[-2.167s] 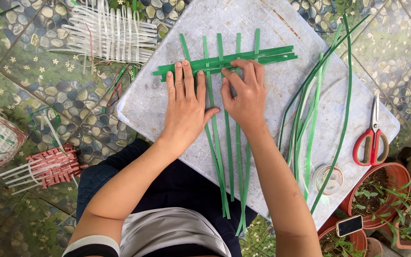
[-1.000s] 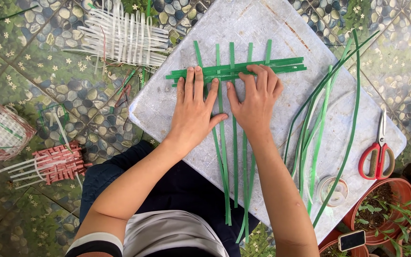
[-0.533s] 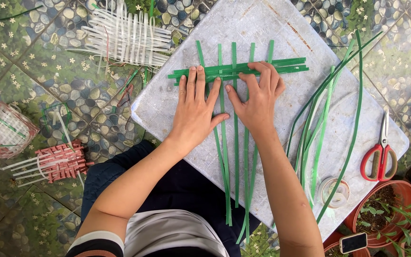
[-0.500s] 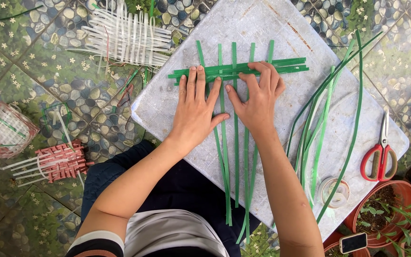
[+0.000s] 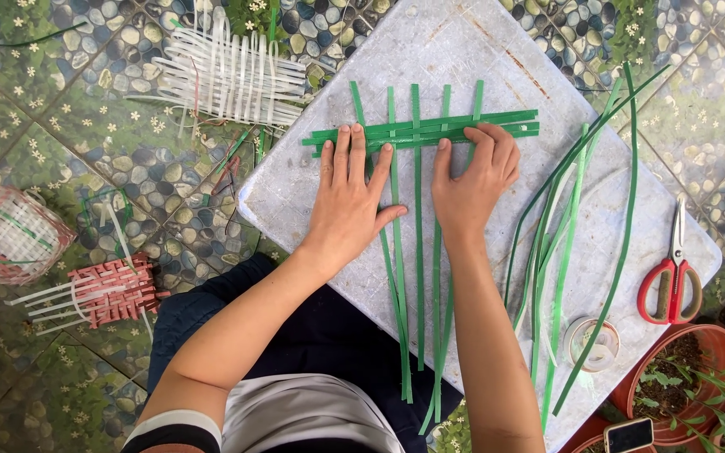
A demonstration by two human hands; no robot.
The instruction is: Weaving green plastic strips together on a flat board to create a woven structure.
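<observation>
Near the board's (image 5: 463, 50) far edge, we are pressing both flat, spread hands, left (image 5: 347, 201) and right (image 5: 470, 180), on the green strips (image 5: 418, 252); nothing gripped. Strips look light, springy, slippery: pin at crossings.

**Weaving board on the floor, strips spread across it**

Both hands, left hand (image 5: 347, 201) and right hand (image 5: 472, 180), press woven strips (image 5: 417, 252) at the board's (image 5: 463, 50) centre. Loose strips (image 5: 564, 252) lie at three o'clock, scissors (image 5: 673, 273) beyond; a tape roll (image 5: 593, 342) at five. A woven mat (image 5: 228, 80) lies at ten o'clock.
</observation>
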